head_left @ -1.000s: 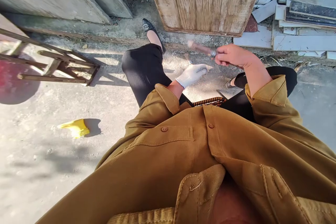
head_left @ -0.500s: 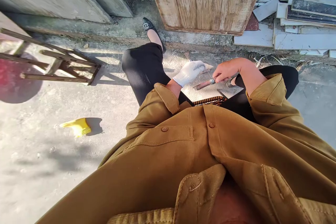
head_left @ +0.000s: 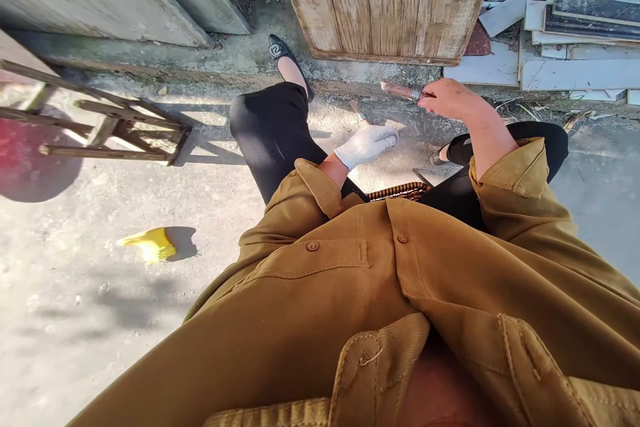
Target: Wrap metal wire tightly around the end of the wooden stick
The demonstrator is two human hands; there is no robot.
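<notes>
My left hand (head_left: pixel 369 145), in a white knitted glove, is low between my knees with its fingers pressed together. Whatever it pinches, if anything, is too small to make out. My bare right hand (head_left: pixel 445 99) is shut around one end of a short brown wooden stick (head_left: pixel 399 89). Grey wire (head_left: pixel 415 95) is wound round the stick just beyond my fingertips. The stick's pale, worn end points left, above and apart from my gloved hand.
A wooden panel (head_left: pixel 373 3) leans at the step ahead. White boards (head_left: pixel 580 77) are piled at the right. At the left lies a wooden frame with rungs (head_left: pixel 115 117) near a red round object (head_left: pixel 35 153). A yellow glove-like piece (head_left: pixel 153 245) lies on the concrete.
My right hand has lifted the stick up and away from my left hand, turning its free end upward. My gloved hand has shifted slightly down and right. The thin strand between them no longer shows.
</notes>
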